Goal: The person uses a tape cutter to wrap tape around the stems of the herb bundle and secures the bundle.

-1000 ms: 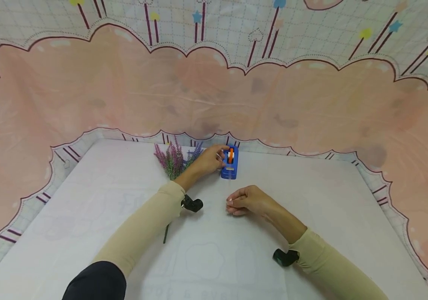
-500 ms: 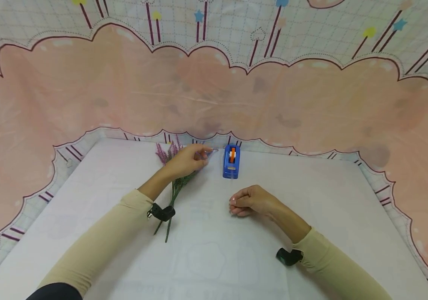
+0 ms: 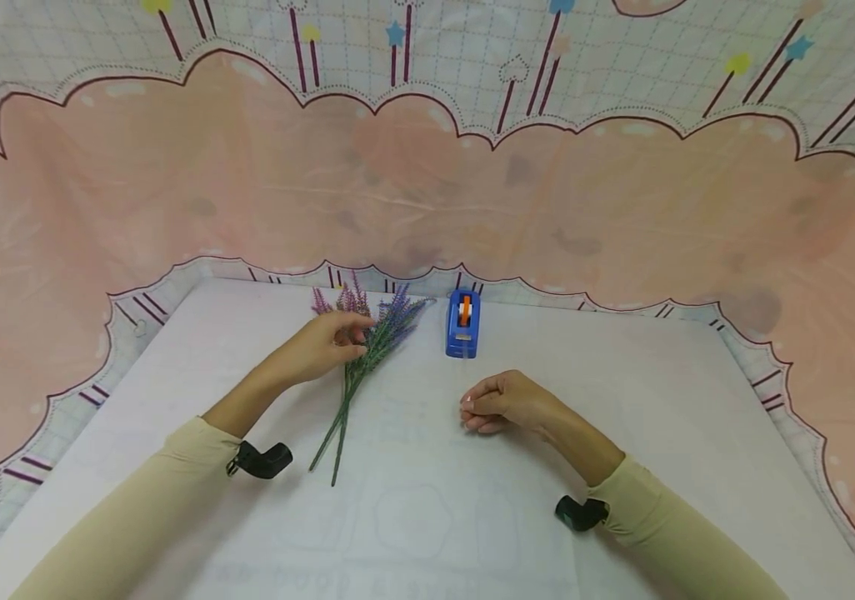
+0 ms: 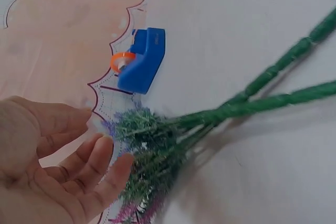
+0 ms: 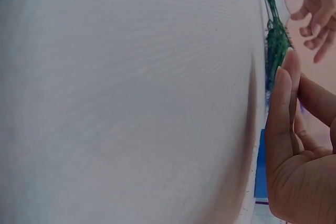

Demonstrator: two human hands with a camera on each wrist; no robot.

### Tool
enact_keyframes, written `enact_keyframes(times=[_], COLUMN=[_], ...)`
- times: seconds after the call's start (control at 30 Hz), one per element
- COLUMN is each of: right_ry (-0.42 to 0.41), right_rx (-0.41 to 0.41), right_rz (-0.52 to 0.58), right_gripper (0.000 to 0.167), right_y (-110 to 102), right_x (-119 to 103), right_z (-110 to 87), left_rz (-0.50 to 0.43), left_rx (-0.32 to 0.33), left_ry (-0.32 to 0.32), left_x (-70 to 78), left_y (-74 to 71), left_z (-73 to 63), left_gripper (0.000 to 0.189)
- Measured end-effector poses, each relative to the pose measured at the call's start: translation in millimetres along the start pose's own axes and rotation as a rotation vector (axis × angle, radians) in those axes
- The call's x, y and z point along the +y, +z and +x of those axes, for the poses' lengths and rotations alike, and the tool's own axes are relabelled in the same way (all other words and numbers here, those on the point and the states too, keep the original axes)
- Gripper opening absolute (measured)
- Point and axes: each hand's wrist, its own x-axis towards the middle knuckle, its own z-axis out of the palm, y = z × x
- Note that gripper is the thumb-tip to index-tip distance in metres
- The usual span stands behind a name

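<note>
Two artificial lavender sprigs, one pink (image 3: pixel 321 302) and one violet (image 3: pixel 397 317), lie with their green stems (image 4: pixel 252 109) crossing on the white table. My left hand (image 3: pixel 322 343) is over the flower heads, its fingers loosely bent and apart, with nothing between them in the left wrist view. To the right of the sprigs stands a blue tape dispenser (image 3: pixel 462 329) with an orange hub. My right hand (image 3: pixel 506 402) is low in front of the dispenser, thumb and fingertips drawn together; I cannot tell whether they pinch anything.
The white table top (image 3: pixel 667 417) stretches out on both sides of the hands. A peach and white patterned cloth (image 3: pixel 427 192) hangs behind its far edge. Dark wrist cameras (image 3: pixel 262 460) sit at both cuffs.
My left hand has left the tape dispenser, moving left and toward me over the flower heads, uncovering the violet sprig and the crossed stems. The right hand has stayed nearly still.
</note>
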Motion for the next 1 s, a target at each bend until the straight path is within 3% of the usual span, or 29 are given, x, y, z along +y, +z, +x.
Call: enact_keyframes(times=[0.23,0.5,0.73,1.0], right_ry=[-0.013,-0.010,-0.016,-0.013], right_rx=[-0.008,-0.005,-0.005,-0.016], right_rz=[-0.009,-0.013,-0.019,-0.009], right_gripper=[0.017,0.018,0.018,0.018], right_y=[0.0,0.0,-0.7,-0.3], right_x=[1.4,1.9,1.9,1.7], right_z=[-0.6,-0.3,-0.7,0.6], left_rz=[-0.035,-0.124,-0.267,-0.259], left_rx=[-0.110,-0.173,-0.221,-0.217], left_ry=[-0.070,-0.122,-0.125,-0.115], left_x=[-11.5,-25.3,-33.8,-36.4], left_y=[-4.3,-2.2,8.1,25.5], left_z=[-25.7,-47.7,-52.9,-51.7], left_gripper=[0.051,0.052,0.048,0.045])
